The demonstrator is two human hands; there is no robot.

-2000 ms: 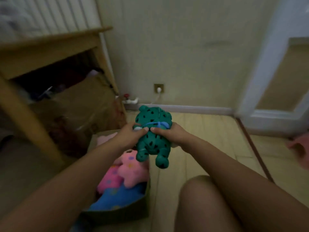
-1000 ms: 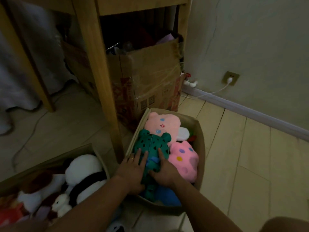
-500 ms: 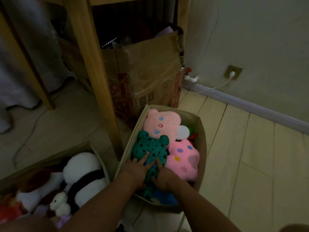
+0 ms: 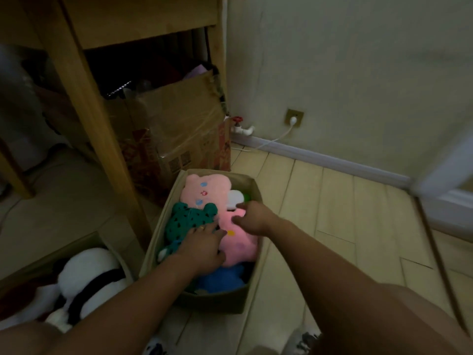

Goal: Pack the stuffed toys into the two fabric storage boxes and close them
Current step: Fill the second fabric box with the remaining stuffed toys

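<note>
Both arms reach into the fabric storage box (image 4: 256,190) at the centre of the frame, open-topped on the wooden floor (image 4: 332,226). The left hand (image 4: 202,244) lies flat with straight fingers, pressing down where the green spotted toy (image 4: 186,220) meets the pink spotted toy (image 4: 239,248). The right hand (image 4: 252,217) sits just above that pink toy's upper end, its fingers curled and seeming to pinch the plush, though the blur leaves this uncertain. Behind them, toward the box's far end, lies a pale pink toy (image 4: 204,189), and a blue toy (image 4: 221,279) shows at the near end under the left wrist. At lower left, a second fabric box (image 4: 84,242) holds a black-and-white plush (image 4: 87,275). A cardboard carton (image 4: 176,126) stands under the wooden bench (image 4: 102,29) at upper left.
</note>
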